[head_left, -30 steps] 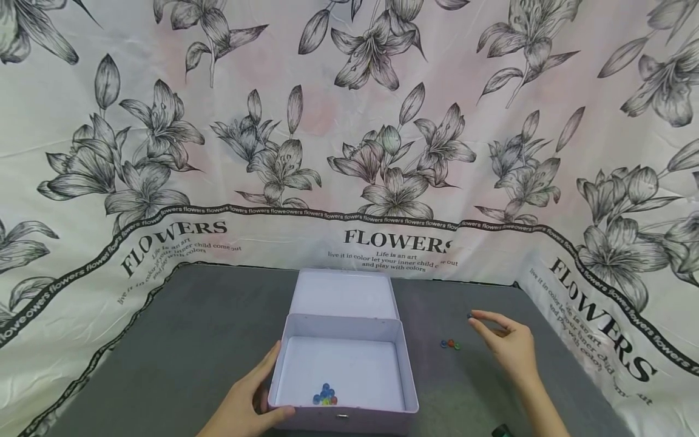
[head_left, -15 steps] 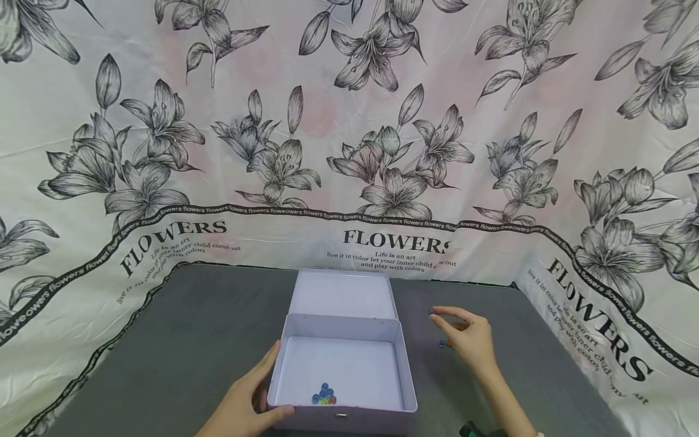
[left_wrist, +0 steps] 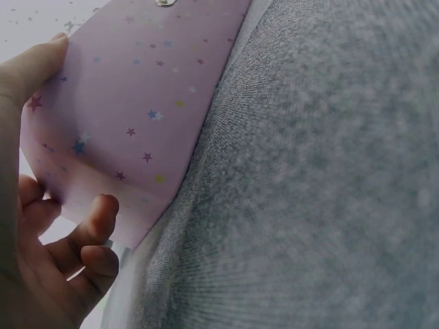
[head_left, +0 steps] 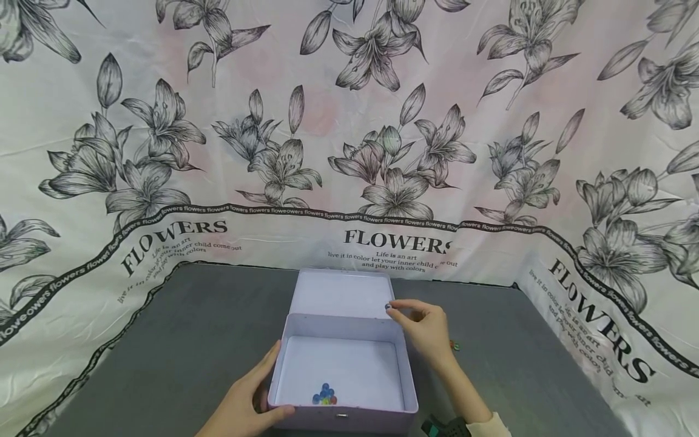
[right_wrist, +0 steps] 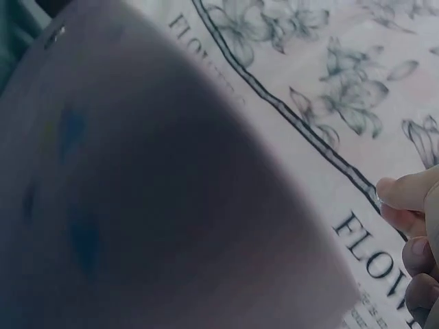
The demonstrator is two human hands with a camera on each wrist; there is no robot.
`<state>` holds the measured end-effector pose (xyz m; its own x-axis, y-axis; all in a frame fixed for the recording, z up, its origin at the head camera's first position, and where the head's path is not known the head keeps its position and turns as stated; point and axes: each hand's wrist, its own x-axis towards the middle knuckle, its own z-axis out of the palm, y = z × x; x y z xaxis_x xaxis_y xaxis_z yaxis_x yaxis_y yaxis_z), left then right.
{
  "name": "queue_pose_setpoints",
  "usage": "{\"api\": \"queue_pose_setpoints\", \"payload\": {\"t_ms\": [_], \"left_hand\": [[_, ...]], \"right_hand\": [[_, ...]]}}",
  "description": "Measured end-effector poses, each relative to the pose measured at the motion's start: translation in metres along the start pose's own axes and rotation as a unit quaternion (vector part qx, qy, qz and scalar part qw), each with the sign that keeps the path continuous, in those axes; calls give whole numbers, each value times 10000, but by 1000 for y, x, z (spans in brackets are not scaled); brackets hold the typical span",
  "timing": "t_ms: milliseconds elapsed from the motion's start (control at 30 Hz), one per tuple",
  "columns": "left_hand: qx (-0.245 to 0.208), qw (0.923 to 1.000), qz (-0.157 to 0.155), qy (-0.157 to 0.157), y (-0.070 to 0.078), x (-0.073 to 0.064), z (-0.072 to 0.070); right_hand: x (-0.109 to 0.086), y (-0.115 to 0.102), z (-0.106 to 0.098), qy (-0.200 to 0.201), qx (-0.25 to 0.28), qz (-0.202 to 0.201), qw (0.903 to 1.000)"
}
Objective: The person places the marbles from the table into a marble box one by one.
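A pale lilac box (head_left: 344,419) stands on the table with its lid (head_left: 341,294) tipped back behind it. Several marbles (head_left: 325,393), blue, yellow-green and red, lie together near the box's front wall. My left hand (head_left: 246,394) grips the box's front left corner, thumb over the rim. In the left wrist view, coloured stars show on the box's side (left_wrist: 130,116). My right hand (head_left: 426,328) pinches a dark blue marble (head_left: 388,306) between thumb and fingertip, above the box's back right corner. Behind that hand, more marbles (head_left: 455,345) on the table are partly hidden.
The grey tabletop (head_left: 218,328) reaches out on both sides of the box. A white cloth with printed flowers (head_left: 382,152) hangs behind and at the sides. A dark strap (head_left: 445,426) sits at my right wrist.
My right hand has moved left with the blue marble, from right of the loose marbles to the box's back right corner. The left hand keeps its grip on the box.
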<state>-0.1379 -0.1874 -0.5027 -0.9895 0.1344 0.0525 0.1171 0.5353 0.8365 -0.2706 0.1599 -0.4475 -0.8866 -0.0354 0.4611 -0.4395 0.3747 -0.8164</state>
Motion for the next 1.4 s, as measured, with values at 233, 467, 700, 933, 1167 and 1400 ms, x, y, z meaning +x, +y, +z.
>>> {"api": "queue_pose_setpoints", "payload": {"t_ms": [233, 467, 700, 933, 1167, 1400], "left_hand": [[-13, 10000, -3, 2, 0, 0, 0], [-92, 9999, 64, -16, -2, 1, 0], [-218, 9997, 118, -38, -2, 0, 0], [-396, 9990, 164, -154, -2, 0, 0], [-401, 9989, 174, -181, -3, 0, 1], [-262, 9995, 166, -14, -4, 1, 1]], "right_hand": [[4, -13, 24, -397, 126, -184, 9990], [8, -27, 40, -785, 98, -345, 9963], [3, -33, 51, -1063, 104, -154, 9942], [-7, -30, 59, -1233, 82, 94, 9923], [-10, -26, 63, -1518, -245, 242, 9878], [-7, -16, 67, -2209, -867, 254, 9711]]}}
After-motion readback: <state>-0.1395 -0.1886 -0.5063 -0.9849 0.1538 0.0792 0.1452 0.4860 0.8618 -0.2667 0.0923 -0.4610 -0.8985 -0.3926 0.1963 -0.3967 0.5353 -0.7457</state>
